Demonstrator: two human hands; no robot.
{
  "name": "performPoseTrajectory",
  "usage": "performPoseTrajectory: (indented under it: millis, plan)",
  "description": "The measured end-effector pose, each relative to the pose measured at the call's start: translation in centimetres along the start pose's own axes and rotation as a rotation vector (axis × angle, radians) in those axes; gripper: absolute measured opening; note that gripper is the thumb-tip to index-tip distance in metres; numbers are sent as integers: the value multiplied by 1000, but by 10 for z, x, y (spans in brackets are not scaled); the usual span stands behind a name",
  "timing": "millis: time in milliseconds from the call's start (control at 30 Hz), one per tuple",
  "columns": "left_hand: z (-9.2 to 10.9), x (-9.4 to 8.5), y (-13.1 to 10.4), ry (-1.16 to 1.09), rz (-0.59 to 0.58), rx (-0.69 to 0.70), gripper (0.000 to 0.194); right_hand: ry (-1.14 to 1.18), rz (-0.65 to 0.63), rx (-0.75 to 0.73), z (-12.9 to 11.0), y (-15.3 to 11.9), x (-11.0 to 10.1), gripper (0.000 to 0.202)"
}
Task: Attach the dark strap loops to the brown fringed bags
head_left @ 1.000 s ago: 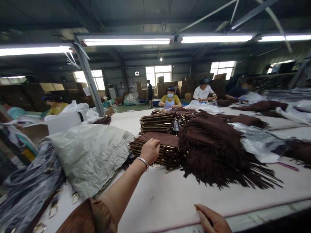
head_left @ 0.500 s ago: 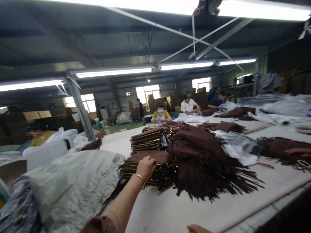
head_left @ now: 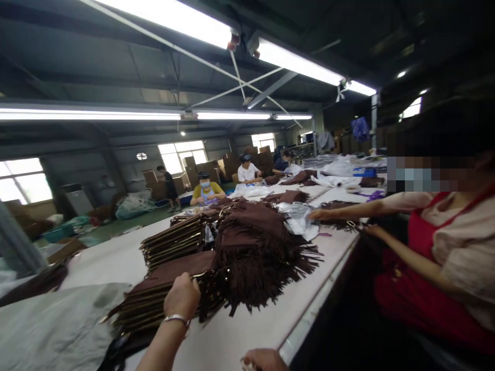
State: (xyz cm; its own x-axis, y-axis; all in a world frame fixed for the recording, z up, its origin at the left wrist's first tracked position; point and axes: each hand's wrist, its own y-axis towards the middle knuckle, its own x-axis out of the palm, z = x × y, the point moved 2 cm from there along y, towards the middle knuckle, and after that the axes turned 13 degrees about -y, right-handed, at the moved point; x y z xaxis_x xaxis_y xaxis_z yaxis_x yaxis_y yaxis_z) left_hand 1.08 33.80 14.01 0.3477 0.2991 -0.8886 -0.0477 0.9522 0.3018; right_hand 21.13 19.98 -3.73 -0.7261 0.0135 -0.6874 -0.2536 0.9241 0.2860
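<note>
My left hand (head_left: 182, 298), with a silver bracelet at the wrist, is closed on the edge of the top brown pouch (head_left: 185, 265) of a near stack. Gold-coloured edges show along that stack's side. Behind it stands another stack of brown pouches (head_left: 174, 239). Right of both lies a large heap of brown fringed pieces (head_left: 251, 242). My right hand (head_left: 265, 359) is at the bottom edge of the view, over the table's front part, its fingers curled round something small and pale that I cannot make out.
A person in a red apron (head_left: 429, 221) sits at the right, hands on brown fringed pieces and clear plastic (head_left: 297, 219). Other people work across the white table (head_left: 270, 319). A grey-green sheet (head_left: 65, 324) covers the near left. Fluorescent lamps (head_left: 232, 115) hang above.
The view has swung to the right, bringing the person in the red apron into sight. My left hand stays at the near stack, now gripping the top pouch's edge. More of my right hand shows.
</note>
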Motion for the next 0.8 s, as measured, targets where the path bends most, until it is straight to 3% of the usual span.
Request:
performPoseTrajectory:
  millis: [133, 200, 333, 467, 800]
  plan:
    - [11, 10, 0, -55, -42, -21, 26, -13, 3, 23, 8, 1, 8, 22]
    - [13, 12, -1, -117, -5, -57, 26, -16, 5, 31, 5, -2, 8, 23]
    - [21, 13, -10, -190, 93, -20, 21, -11, 80, 23, -17, -13, -7, 24]
    - [23, 18, -15, -190, 113, -14, 18, 73, 84, 43, -39, -21, -25, 24]
    - [22, 20, -22, -337, 73, 30, 21, 198, 19, 52, -40, -25, -30, 26]
